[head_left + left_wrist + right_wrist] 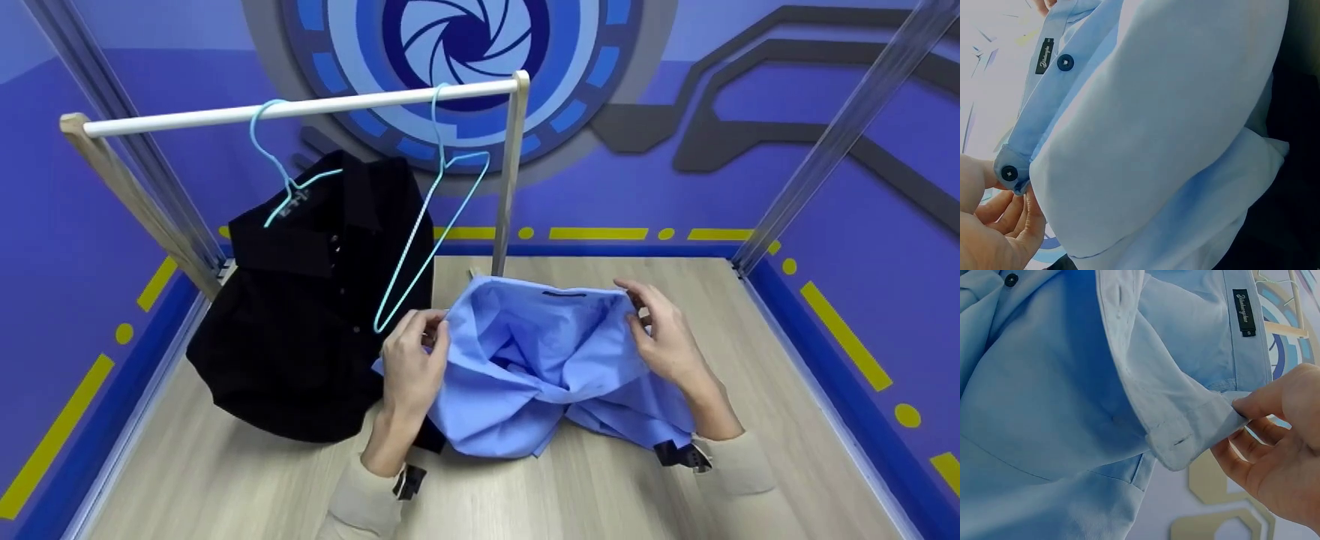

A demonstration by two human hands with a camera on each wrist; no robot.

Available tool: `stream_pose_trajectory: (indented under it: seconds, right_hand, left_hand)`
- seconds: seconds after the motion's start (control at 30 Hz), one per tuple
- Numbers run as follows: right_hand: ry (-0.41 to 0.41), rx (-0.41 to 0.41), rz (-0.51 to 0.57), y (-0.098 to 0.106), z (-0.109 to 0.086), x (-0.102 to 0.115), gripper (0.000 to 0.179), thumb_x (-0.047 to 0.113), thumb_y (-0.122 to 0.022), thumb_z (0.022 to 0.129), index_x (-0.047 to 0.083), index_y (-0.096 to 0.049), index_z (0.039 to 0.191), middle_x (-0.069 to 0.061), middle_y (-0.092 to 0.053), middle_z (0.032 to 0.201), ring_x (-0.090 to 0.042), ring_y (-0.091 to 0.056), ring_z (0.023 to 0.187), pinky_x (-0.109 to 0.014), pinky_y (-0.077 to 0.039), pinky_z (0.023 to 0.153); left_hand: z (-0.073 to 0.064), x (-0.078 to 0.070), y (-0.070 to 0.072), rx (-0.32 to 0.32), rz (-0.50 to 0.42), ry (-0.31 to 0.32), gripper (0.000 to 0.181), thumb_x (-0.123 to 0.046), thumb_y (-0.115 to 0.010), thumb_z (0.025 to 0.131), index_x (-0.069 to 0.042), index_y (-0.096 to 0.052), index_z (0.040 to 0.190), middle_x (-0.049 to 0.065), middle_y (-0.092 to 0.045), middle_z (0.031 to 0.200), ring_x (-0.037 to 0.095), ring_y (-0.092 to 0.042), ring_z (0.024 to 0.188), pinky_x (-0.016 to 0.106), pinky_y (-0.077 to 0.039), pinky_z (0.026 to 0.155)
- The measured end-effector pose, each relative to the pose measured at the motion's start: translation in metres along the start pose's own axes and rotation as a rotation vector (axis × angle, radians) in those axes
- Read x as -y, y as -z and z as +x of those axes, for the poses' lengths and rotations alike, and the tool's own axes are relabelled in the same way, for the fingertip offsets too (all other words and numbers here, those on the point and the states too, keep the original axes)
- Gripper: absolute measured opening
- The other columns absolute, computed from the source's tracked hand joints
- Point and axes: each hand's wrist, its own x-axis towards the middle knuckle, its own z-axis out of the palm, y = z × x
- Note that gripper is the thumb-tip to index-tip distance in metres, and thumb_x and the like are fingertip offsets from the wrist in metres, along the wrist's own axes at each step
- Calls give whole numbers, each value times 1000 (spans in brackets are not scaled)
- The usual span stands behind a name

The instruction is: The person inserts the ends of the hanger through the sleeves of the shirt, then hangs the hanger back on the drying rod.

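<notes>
A light blue shirt [495, 427] is held up by its neckband between both hands, its opening facing up. My left hand [412, 360] pinches the neckband's left end; in the left wrist view, a dark button [1009, 172] sits beside the thumb and fingers. On the other side, my right hand [667, 341] pinches the opposite end between thumb and fingers, close to a buttonhole [1181, 440] in the right wrist view. A black label [1244, 312] is sewn inside the back of the neckband. The lower part of the shirt lies bunched on the table.
Left of the shirt, a black shirt [300, 330] hangs on a light teal hanger [260, 142]. A second teal hanger [409, 255] with no garment hangs from the white rail [360, 100] of a wooden rack. The wooden table [750, 337] extends to the right.
</notes>
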Motion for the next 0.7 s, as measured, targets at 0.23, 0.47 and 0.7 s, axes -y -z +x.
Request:
stream_pose_trajectory:
  seconds: [0.23,0.47,0.7]
  right_hand:
    - [-19,-6,-21,-2,-2,-2,53,-25,-64,85,-5,-60,134,-16,-63,102,-26,-60,91,-16,-48,68]
    - [-94,-6,-82,-4,-6,-6,41,-18,-70,87,-6,-63,126,-12,-62,94,-24,-63,84,-16,-48,65]
    - [-224,-17,-183,-4,-10,-9,14,-1,-81,87,0,-69,95,-7,-67,81,-20,-65,73,-22,-49,64]
  left_hand:
    - [0,0,1,-25,-14,2,5,1,-70,95,0,-74,98,3,-67,87,12,-63,72,27,-55,63]
    - [2,-1,2,-54,-25,-3,4,0,-70,95,0,-74,98,3,-67,88,11,-63,72,25,-56,64]
    - [2,-1,2,-81,-21,-5,4,1,-71,95,0,-74,98,4,-68,87,13,-64,72,25,-56,64]
